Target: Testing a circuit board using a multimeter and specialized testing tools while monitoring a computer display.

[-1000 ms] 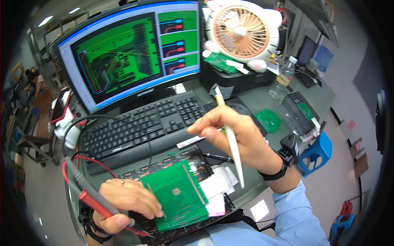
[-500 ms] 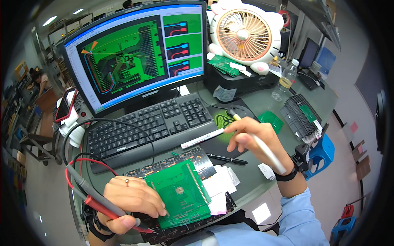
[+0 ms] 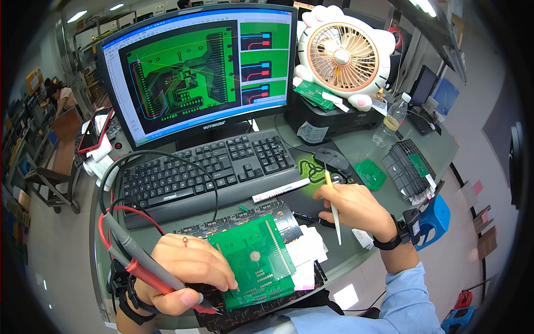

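My left hand [image 3: 192, 270] is closed around a pair of test probes, one grey [image 3: 133, 245] and one red [image 3: 153, 278], held side by side. Its fingertips rest on the left edge of a green circuit board [image 3: 250, 236], which lies over dark panels. A slim white pen-like tool [image 3: 335, 220] with a yellowish end is pinched in my right hand [image 3: 361, 209], apart from the board and close to the mouse pad. White paper slips [image 3: 306, 247] lie at the board's right side.
A keyboard [image 3: 206, 170] stands before a monitor [image 3: 183, 78] displaying a board layout. Farther right are a mouse [image 3: 332, 160], a cat-shaped fan [image 3: 342, 55], a plastic bottle [image 3: 391, 122], small green boards [image 3: 370, 173] and a black rack [image 3: 409, 167]. A white marker [image 3: 281, 190] lies along the keyboard's front.
My right hand has lowered, and the white tool has swung from slanting to nearly upright. My left hand still holds the probes at the board. The whole view has shifted slightly.
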Tool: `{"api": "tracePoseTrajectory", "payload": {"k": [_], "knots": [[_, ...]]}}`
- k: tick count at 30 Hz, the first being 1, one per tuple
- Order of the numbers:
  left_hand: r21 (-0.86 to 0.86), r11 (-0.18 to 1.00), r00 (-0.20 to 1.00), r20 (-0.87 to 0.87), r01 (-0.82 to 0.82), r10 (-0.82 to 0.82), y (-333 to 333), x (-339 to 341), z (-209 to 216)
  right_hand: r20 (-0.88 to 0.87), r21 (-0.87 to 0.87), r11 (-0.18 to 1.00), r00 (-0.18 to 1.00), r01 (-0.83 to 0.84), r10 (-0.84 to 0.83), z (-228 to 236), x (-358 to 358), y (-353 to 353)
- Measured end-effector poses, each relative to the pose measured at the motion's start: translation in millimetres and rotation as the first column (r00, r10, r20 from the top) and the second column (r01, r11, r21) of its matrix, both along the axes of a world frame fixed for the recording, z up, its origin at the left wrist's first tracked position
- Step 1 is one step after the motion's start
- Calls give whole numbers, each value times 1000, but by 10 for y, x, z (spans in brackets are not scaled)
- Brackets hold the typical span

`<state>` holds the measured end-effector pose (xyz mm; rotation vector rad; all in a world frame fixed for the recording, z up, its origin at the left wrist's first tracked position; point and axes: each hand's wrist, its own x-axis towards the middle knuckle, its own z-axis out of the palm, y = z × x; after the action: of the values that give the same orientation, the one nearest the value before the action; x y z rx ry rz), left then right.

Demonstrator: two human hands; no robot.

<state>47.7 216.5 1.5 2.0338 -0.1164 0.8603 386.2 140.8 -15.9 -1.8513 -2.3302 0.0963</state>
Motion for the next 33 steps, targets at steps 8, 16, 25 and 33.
{"api": "tracePoseTrajectory", "payload": {"k": [8,16,25,33], "knots": [[-52,998,999,-26,-42,40,-16,-15,-23,124,-31,998,990,-62,65,-167,90,-69],[-99,988,988,-118,-115,103,-44,-45,-43,-959,168,960,190,-223,211,622,-576,55],[-100,987,970,-223,-123,98,-62,-82,37,-703,388,806,421,-448,573,457,-961,268],[-144,958,950,-232,-247,210,-128,-56,17,-637,497,661,280,-563,718,426,-801,309]]}}
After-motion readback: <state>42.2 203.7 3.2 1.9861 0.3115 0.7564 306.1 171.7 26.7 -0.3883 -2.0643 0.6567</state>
